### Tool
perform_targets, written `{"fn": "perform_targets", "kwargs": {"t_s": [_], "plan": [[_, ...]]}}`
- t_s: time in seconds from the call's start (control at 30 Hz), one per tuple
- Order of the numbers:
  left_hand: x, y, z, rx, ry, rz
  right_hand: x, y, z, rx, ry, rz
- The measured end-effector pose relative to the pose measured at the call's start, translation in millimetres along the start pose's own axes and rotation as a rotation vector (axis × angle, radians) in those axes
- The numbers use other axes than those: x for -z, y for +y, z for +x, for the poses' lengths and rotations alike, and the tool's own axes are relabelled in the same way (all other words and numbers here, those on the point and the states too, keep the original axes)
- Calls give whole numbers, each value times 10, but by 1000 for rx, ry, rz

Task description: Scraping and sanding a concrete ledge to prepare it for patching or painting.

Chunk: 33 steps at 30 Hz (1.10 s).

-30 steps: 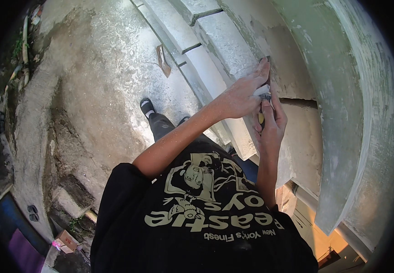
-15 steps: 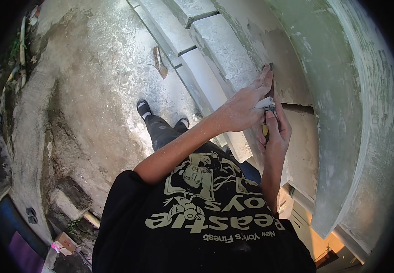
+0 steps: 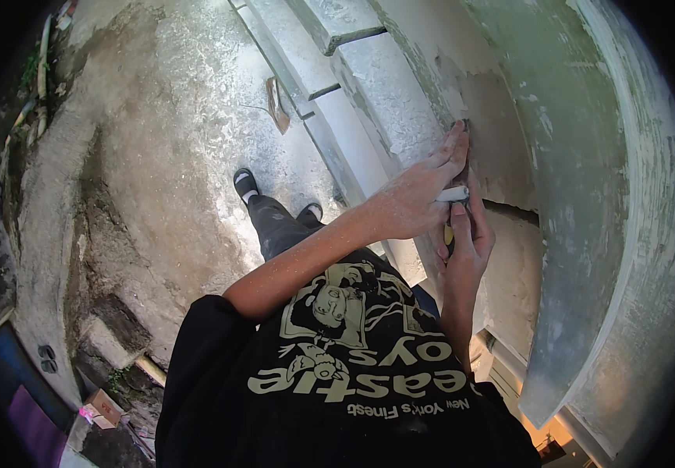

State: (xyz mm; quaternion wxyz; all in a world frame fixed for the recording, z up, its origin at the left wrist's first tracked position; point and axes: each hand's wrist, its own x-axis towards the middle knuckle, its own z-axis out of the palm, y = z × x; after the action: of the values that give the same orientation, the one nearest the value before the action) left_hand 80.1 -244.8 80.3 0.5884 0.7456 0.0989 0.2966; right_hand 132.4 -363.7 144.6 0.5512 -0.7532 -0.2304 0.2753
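Observation:
My right hand (image 3: 466, 240) is closed around the yellow-and-black handle of a scraper (image 3: 450, 234). The tool's front end is mostly hidden between my hands and points away from me along a grey plastered strip (image 3: 501, 148). From the left, my left hand (image 3: 423, 187) reaches across, its dusty fingers straight and together, pressed on the tool's front part with the fingertips near the plaster. A short white piece (image 3: 453, 193) sits at my left thumb, possibly a wrapping; I cannot tell. Just beyond my hands, a dark gap (image 3: 511, 210) crosses the strip.
Stepped pale concrete mouldings (image 3: 376, 86) run along my left hand's far side. A curved green-grey wall band (image 3: 579, 203) rises on the right. On the stained concrete floor (image 3: 166, 156) lies a brown scrap (image 3: 277, 105). A cardboard box (image 3: 103, 409) stands at lower left.
Both hands have shifted slightly toward me with the scraper, keeping their hold. The view has tilted a little.

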Motion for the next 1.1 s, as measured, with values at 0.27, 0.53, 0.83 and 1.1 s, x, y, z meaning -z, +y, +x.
{"fn": "perform_targets", "kwargs": {"t_s": [0.27,0.53,0.83,1.1], "plan": [[196,91,103,55,-62,-12,-52,-20,123,-66,-54,66],[170,19,41,73,-101,-6,-50,89,9,-67,-51,51],[128,82,93,76,64,-27,-70,28,137,-18,-61,120],[224,66,107,37,-31,4,-70,99,130,49,-8,-56]]}}
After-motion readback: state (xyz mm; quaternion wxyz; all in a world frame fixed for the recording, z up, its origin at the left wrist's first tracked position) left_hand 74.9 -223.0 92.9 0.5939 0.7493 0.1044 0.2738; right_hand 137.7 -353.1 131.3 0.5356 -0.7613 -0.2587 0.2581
